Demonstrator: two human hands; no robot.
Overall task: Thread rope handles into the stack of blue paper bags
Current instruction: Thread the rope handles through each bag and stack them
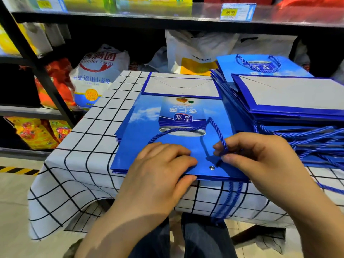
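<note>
black metal shelving (130,19) fills the background beyond the worktop's far edge and holds sacks and bags. a white flour sack (96,75) sits on a lower shelf to the left, a white plastic bag (195,49) sits further right, and a price tag (236,12) is fixed to the top shelf's lip.

the worktop (89,146), draped in a white cloth with a black grid, carries two piles. along its right edge sits a tall pile of flat bags (297,94), the top one showing its pale folded base. a finished bag (232,66) at the far right corner already has a rope loop. a bundle of blue ropes (316,138) lies against the near side of that pile.

in the middle, reaching the near edge, lies the stack of blue paper bags (141,127), flat and printed side up, with the folded base toward the far edge.

the left hand (160,174) rests on the top bag at the near edge. its grip is spread, the fingers fairly straight and pressing the paper down, the thumb along the bag's near rim. the right hand (260,157) is just beside it, its grip pinching the free end of the rope handle (216,128) between thumb and forefinger, the other fingers curled. that rope loops across the printed face of the top bag and back toward the left hand, where it goes out of sight at the fingers.

more blue cords (230,198) hang over the near edge below the stack. a small metal eyelet (211,167) sits in the top bag close to its near rim, between the two hands and just below the pinched rope end.
</note>
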